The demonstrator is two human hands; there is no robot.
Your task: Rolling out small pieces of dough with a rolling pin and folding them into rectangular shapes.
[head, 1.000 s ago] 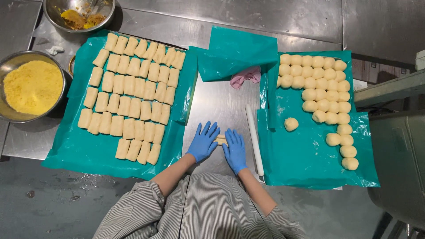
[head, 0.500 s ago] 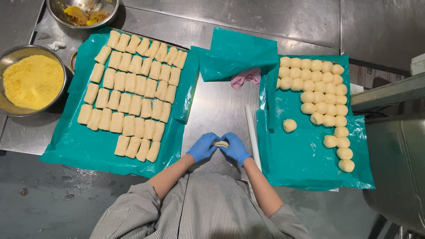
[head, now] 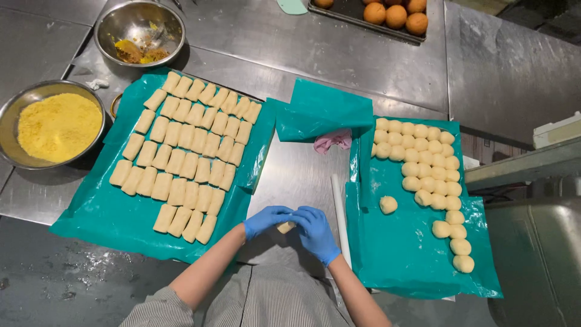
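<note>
- Dough piece (head: 285, 227): one pale lump, pinched between both blue-gloved hands just above the steel table (head: 296, 175); mostly hidden, so its long axis can't be told.
- Left hand (head: 266, 220) curled closed on the dough from the left; right hand (head: 316, 233) cupped closed over it from the right.
- One thin white rolling pin (head: 340, 218) just right of the hands, long axis running near to far.
- Right teal sheet (head: 411, 254): about 29 dough balls (head: 423, 169) in rows, one lone ball (head: 388, 204) apart.
- Left teal sheet (head: 97, 212): about 38 oblong shaped pieces (head: 187, 151) in slanted rows.
- One pink crumpled bit (head: 331, 141).
- Two steel bowls: crumb bowl (head: 51, 124), filling bowl (head: 140, 31).
- Far: one dark tray (head: 363, 17) holding fried brown balls (head: 396, 15).
</note>
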